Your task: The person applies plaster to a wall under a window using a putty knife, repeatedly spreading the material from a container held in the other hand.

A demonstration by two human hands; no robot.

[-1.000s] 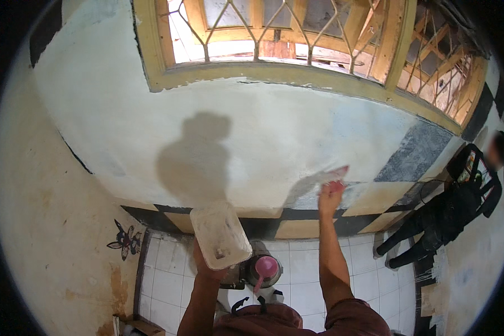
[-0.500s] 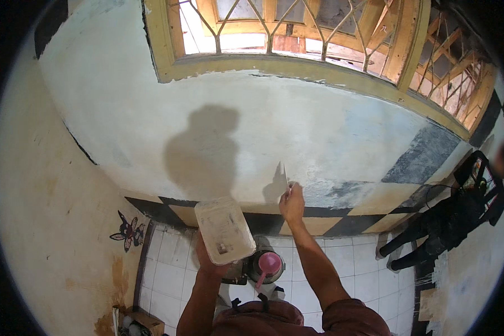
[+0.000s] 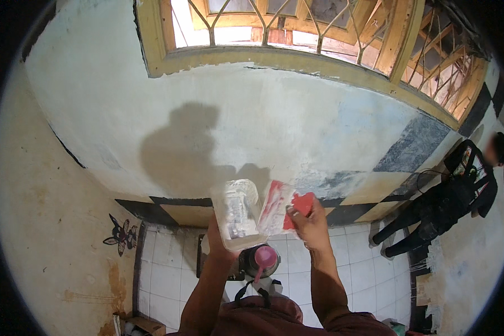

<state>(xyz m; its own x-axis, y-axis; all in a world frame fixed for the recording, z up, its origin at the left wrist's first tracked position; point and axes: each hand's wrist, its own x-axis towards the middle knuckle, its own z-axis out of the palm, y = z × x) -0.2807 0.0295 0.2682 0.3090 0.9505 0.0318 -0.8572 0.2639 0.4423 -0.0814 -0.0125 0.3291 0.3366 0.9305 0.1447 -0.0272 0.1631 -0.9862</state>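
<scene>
In the head view, my left hand (image 3: 221,246) grips a pale plastic container (image 3: 236,221) smeared with white paste, held low in front of the wall (image 3: 285,123). My right hand (image 3: 313,227) holds a red scraper (image 3: 299,207) coated with white paste, its blade at the container's right rim. The wall has a white, patchy coating, with dark and beige checks (image 3: 409,143) at the right and along the bottom.
A pink dipper (image 3: 265,256) rests over a dark bucket (image 3: 249,263) on white floor tiles. A person (image 3: 459,190) in black stands at the right wall. A barred yellow window (image 3: 218,56) is above; a cardboard box (image 3: 145,323) lies lower left.
My right hand has moved down from the wall to the container, turning the scraper so its face shows. My left hand has raised the container slightly and shifted it right.
</scene>
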